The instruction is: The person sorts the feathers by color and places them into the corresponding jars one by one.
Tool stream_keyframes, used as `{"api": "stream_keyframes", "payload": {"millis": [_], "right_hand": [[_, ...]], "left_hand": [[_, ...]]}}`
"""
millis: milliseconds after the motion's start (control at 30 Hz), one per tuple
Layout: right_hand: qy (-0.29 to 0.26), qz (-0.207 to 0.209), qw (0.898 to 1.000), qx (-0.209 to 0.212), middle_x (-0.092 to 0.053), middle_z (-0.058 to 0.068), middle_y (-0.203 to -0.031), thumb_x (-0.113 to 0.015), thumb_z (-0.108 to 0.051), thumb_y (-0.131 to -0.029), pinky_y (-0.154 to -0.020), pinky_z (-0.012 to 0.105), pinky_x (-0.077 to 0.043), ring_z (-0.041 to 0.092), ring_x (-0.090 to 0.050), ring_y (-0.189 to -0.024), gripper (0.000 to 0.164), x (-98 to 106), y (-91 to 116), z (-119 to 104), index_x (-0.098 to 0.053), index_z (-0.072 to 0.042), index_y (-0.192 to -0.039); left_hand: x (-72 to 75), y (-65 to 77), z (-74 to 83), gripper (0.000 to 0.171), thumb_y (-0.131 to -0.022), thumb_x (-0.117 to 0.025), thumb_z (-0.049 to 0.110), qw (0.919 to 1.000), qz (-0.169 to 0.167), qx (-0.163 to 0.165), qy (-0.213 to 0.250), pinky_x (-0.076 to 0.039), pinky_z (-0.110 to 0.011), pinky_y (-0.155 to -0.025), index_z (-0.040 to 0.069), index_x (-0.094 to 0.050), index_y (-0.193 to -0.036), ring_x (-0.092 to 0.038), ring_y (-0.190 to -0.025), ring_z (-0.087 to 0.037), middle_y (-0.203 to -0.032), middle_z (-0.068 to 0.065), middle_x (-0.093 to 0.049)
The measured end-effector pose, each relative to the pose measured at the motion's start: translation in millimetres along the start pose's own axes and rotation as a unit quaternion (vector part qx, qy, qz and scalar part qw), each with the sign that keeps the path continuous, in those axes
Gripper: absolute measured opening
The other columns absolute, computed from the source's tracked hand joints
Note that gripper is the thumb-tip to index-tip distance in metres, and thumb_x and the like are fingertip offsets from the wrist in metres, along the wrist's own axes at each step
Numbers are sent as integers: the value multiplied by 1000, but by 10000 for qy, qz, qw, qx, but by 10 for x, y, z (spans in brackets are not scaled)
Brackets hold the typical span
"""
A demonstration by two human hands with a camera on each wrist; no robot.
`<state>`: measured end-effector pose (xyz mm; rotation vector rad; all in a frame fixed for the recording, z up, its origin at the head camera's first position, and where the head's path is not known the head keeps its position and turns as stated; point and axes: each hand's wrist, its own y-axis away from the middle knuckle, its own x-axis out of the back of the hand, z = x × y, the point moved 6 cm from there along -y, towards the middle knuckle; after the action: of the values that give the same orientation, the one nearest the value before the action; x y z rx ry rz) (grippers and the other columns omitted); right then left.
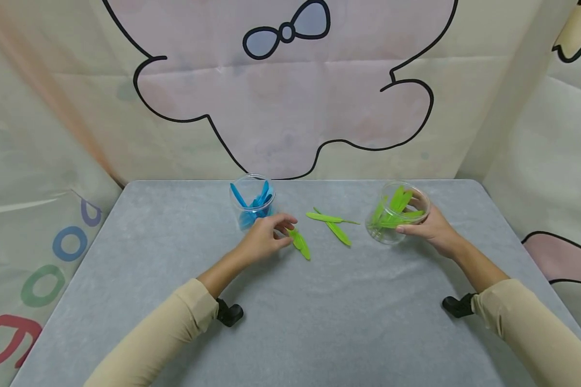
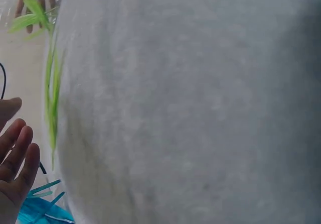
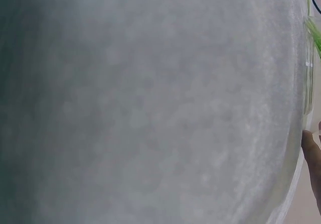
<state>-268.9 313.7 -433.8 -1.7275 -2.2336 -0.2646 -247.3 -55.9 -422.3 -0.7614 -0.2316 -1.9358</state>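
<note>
My left hand (image 1: 265,235) is beside a green feather (image 1: 301,245) on the table, its fingers loosely bent; whether they touch the feather's upper end is unclear in the head view. In the left wrist view, the fingers (image 2: 20,153) and thumb stand apart with nothing between them. To the right, two more green feathers (image 1: 340,235) lie crossed. My right hand (image 1: 437,229) grips a clear plastic cup (image 1: 378,233) that contains several green feathers (image 1: 398,207). In the right wrist view, only its thumb (image 3: 312,153) and part of the hand show at the edge.
Behind my left hand stands another clear cup (image 1: 234,207) with several blue feathers (image 1: 258,202). Grey cloth covers the table (image 1: 329,317). A printed curtain (image 1: 358,102) hangs behind the table's back edge, and more printed sheets hang at both sides.
</note>
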Motion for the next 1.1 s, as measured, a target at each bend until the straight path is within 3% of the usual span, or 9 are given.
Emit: {"api": "stream_keyframes", "payload": {"millis": [200,367,533,1100], "right_hand": [[-48,31,10000,-53,-28,28,-153,-76,6,-83,-87,13,-48,4,-46,-121,94,-5,14,12,-21,-12,-156],[-89,20,10000,-36,-28,27,-153,-76,6,-82,-86,13,-48,0,-46,-118,93,-11,15,9,-22,-13,-156],[-100,12,9999,-15,-28,27,-152,-76,6,-82,-86,13,-49,0,-47,-117,94,-21,12,0,-21,-12,-156],[-105,14,9999,-3,-29,26,-152,-75,7,-83,-87,13,-49,0,-47,-117,93,-15,1,6,-21,-12,-156]], "left_hand": [[-99,13,-29,38,-86,-73,-4,9991,-274,-32,-322,-55,-35,-86,0,-65,-122,-65,-108,-22,-114,-9,-71],[-157,21,-41,38,-85,-75,-3,9972,-400,-64,-631,-53,-34,-84,2,-66,-122,-64,-107,-18,-115,-6,-71],[-206,27,-84,39,-85,-76,-2,9952,-501,-107,-838,-51,-33,-94,4,-66,-122,-63,-112,-16,-118,-5,-70],[-234,-8,-106,35,-86,-74,-3,9954,-386,-264,-838,-51,-34,-93,5,-68,-119,-66,-105,-15,-107,-2,-72]]}}
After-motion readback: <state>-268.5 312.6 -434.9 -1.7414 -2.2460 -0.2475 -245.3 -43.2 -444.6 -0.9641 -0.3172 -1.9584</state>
